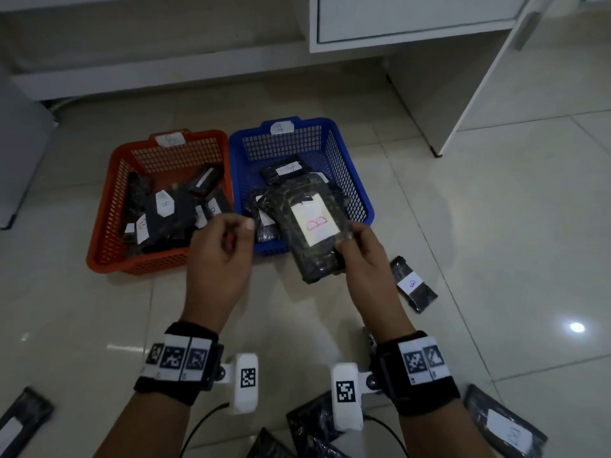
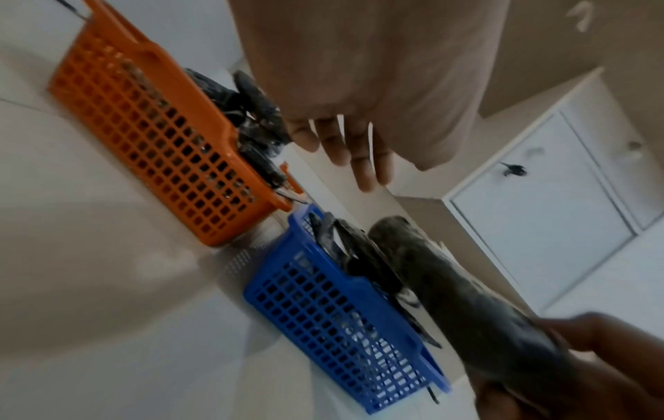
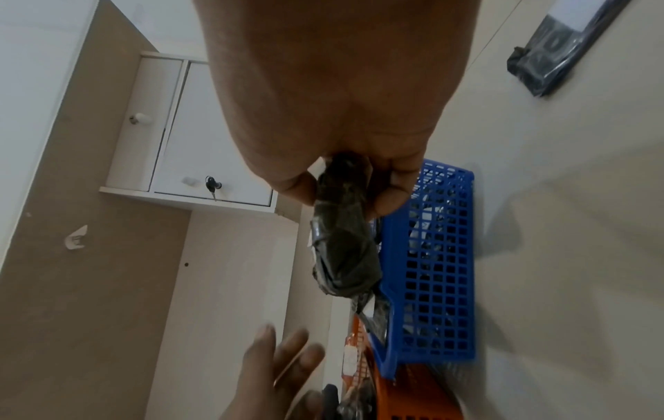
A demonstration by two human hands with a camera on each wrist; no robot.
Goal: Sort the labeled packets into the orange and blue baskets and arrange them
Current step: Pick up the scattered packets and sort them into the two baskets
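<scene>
My right hand (image 1: pixel 355 246) grips a black packet (image 1: pixel 314 233) with a white label marked B in red, held above the front edge of the blue basket (image 1: pixel 357 193). In the right wrist view the thumb and fingers pinch the packet's (image 3: pixel 343 241) end. My left hand (image 1: pixel 228 233) hovers between the two baskets with fingers relaxed and holds nothing; its fingers (image 2: pixel 345 145) are spread in the left wrist view. The orange basket (image 1: pixel 109 206) on the left, tagged B, holds several labeled black packets. The blue basket, tagged A, holds several packets too.
A small packet marked B (image 1: pixel 413 284) lies on the tiled floor right of my right hand. More black packets lie near me at the bottom (image 1: pixel 506 424), (image 1: pixel 23 418), (image 1: pixel 314 428). White cabinets (image 1: pixel 413 21) stand behind the baskets.
</scene>
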